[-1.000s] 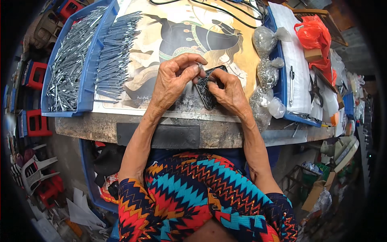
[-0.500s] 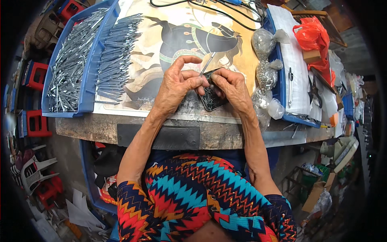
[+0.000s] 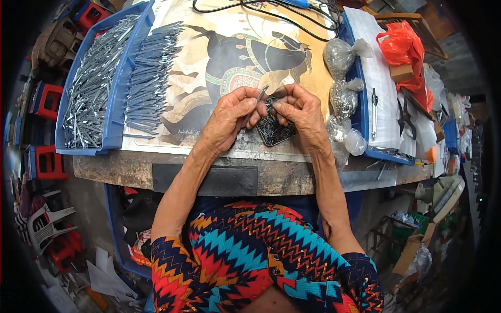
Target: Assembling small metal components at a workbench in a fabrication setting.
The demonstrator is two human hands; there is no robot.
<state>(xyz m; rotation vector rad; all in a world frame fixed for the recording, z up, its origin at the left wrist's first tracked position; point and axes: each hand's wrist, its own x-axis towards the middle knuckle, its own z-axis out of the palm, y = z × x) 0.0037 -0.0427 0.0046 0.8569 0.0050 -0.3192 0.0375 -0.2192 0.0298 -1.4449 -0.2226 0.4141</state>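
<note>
My left hand (image 3: 227, 117) is closed, pinching a short slim grey metal rod (image 3: 262, 93) that tilts up past the fingertips. Close beside it, my right hand (image 3: 303, 116) also has thumb and fingers pressed together; whatever sits in that pinch is too small to make out. Below and between both hands lies a dark shallow tray (image 3: 282, 142) with many small dark metal pieces (image 3: 271, 129). My fingers cover part of its far side.
At the left stands a blue bin (image 3: 112, 125) heaped with slim metal rods (image 3: 99, 68); more rods (image 3: 150, 78) lie beside it. To the right are knotted clear bags of small parts (image 3: 344, 99), a blue tray (image 3: 387, 154), pliers (image 3: 406, 119) and a red bag (image 3: 404, 49). A black cable (image 3: 261, 15) crosses the back.
The rod in my left hand has dropped lower and shows less of its length above the fingers. My left hand has turned slightly; both hands stay over the tray's near area.
</note>
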